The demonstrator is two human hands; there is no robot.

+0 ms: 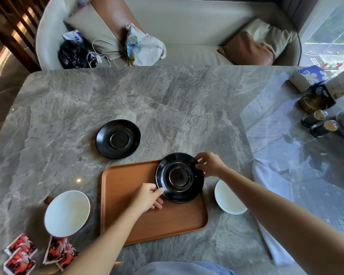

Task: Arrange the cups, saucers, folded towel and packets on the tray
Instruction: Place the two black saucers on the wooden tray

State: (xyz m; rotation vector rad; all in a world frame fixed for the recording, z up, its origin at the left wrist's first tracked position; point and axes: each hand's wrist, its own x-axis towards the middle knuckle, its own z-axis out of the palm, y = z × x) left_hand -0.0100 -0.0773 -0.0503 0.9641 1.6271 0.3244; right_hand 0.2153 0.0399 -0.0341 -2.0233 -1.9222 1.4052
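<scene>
A black saucer [179, 177] sits at the far right corner of the brown wooden tray [131, 221], slightly overhanging its rim. My left hand [147, 197] pinches the saucer's near-left edge. My right hand [209, 163] pinches its far-right edge. A second black saucer [118, 139] lies on the table beyond the tray. One white-lined cup [68, 213] stands left of the tray, another [227, 197] to its right, partly behind my right arm. Red packets [21, 253] lie at the near left. A white folded towel [270, 181] lies at the right, partly hidden by my arm.
The grey marble table [167, 104] stretches far ahead. Dark jars and small bottles [318, 118] and a blue tissue box [308, 77] stand at the far right. A sofa with cushions and bags [143, 46] is behind the table.
</scene>
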